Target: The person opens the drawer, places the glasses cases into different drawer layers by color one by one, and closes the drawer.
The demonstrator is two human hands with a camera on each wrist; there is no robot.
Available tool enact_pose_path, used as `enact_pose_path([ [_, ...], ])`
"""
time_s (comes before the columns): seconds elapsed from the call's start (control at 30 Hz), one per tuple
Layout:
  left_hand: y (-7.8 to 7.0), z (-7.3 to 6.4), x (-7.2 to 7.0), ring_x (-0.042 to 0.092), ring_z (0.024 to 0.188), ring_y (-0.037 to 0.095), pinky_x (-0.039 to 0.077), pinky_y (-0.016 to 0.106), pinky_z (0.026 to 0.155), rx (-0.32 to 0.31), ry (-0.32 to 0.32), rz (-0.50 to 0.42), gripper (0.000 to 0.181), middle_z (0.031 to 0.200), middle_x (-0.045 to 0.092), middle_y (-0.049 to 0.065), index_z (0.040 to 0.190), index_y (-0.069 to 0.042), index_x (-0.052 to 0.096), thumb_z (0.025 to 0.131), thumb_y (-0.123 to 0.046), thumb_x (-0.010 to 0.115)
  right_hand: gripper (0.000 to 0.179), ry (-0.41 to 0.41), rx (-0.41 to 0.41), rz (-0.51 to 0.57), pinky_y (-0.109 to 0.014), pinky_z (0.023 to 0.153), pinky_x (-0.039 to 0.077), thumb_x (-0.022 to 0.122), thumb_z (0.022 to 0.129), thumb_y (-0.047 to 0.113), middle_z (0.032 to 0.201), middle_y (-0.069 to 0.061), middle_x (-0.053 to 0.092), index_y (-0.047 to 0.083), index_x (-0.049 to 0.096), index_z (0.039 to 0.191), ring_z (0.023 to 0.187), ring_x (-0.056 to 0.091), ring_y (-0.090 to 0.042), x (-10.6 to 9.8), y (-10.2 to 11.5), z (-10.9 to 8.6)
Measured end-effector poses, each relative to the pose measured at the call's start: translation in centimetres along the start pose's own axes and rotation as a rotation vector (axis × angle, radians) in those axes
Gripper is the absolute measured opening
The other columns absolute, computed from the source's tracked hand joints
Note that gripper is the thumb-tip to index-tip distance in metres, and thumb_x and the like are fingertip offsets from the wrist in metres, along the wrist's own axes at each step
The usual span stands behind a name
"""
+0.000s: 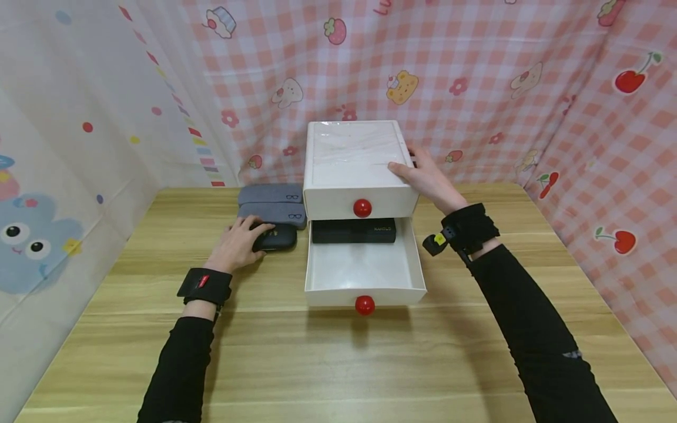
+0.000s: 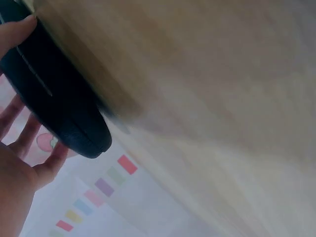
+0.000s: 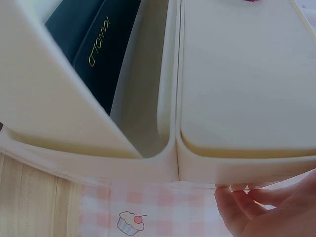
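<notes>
My left hand (image 1: 235,245) holds a black glasses case (image 1: 282,237) on the tabletop, left of a white two-drawer cabinet (image 1: 359,155). In the left wrist view the thumb lies on one side of the case (image 2: 59,94) and the fingers on the other. My right hand (image 1: 431,179) rests on the cabinet's right edge, thumb on top and fingers along the side. The lower drawer (image 1: 365,270) is pulled out, and a long black case (image 1: 353,231) marked with gold letters lies at its back. The upper drawer (image 1: 330,204) is closed.
Two grey glasses cases (image 1: 267,212) lie side by side behind my left hand, close against the cabinet. Both drawers have a red knob (image 1: 365,305). The wooden table (image 1: 328,364) ends at printed curtains (image 1: 338,70) at the back and sides.
</notes>
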State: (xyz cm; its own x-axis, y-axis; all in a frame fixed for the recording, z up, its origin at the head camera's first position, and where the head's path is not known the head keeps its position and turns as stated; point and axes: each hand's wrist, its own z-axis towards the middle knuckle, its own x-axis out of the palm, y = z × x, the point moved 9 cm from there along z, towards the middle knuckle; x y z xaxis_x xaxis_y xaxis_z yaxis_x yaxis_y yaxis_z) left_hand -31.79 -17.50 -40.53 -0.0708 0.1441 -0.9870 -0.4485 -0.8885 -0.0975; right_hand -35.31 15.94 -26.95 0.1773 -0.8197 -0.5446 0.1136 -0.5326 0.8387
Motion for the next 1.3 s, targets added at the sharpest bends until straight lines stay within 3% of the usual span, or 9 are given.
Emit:
enact_pose_path([
  [0.3,0.0,-0.5,-0.6,0.049,0.114,0.048,0.041,0.063,0.091,-0.047,0.040,-0.065,0.063,0.128,0.051,0.023,0.134,-0.019,0.053,0.076,-0.023,0.078,0.066,0.005,-0.008,0.007,-0.055,0.113,0.026,0.049,0.098,0.033,0.154,-0.017,0.026,0.012,0.018,0.152,0.134,0.035,-0.034,0.1,0.1,-0.1],
  [0.5,-0.4,-1.1,-0.5,0.055,0.102,0.045,0.049,0.053,0.079,-0.056,0.018,-0.155,0.062,0.122,0.050,0.025,0.132,-0.016,0.054,0.074,-0.019,0.078,0.067,0.004,0.013,0.007,-0.054,0.114,0.024,0.049,0.097,0.035,0.156,-0.016,0.024,0.011,0.017,0.152,0.136,0.033,-0.034,0.1,-0.2,0.0],
  [0.73,-0.8,-1.6,-1.0,0.057,0.097,0.039,0.049,0.050,0.078,-0.041,-0.003,-0.176,0.062,0.118,0.053,0.025,0.130,-0.013,0.056,0.073,-0.017,0.080,0.066,0.002,0.001,0.010,-0.054,0.114,0.024,0.049,0.097,0.034,0.155,-0.016,0.025,0.011,0.018,0.152,0.136,0.034,-0.033,0.1,-0.1,0.1],
  [1.03,-2.8,-2.7,-4.0,0.057,0.102,0.040,0.049,0.053,0.084,0.001,-0.062,-0.246,0.062,0.119,0.053,0.024,0.128,-0.012,0.058,0.070,-0.013,0.081,0.067,0.005,0.005,0.009,-0.054,0.114,0.025,0.049,0.097,0.034,0.155,-0.017,0.025,0.011,0.018,0.152,0.136,0.034,-0.033,0.1,-0.1,0.1],
  [1.3,-5.1,-4.1,-7.6,0.056,0.106,0.042,0.049,0.051,0.084,0.042,-0.061,-0.295,0.060,0.121,0.052,0.025,0.125,-0.012,0.060,0.069,-0.007,0.081,0.068,-0.002,0.012,0.008,-0.054,0.115,0.023,0.049,0.097,0.035,0.156,-0.016,0.022,0.010,0.017,0.152,0.137,0.031,-0.033,0.0,-0.2,0.1],
])
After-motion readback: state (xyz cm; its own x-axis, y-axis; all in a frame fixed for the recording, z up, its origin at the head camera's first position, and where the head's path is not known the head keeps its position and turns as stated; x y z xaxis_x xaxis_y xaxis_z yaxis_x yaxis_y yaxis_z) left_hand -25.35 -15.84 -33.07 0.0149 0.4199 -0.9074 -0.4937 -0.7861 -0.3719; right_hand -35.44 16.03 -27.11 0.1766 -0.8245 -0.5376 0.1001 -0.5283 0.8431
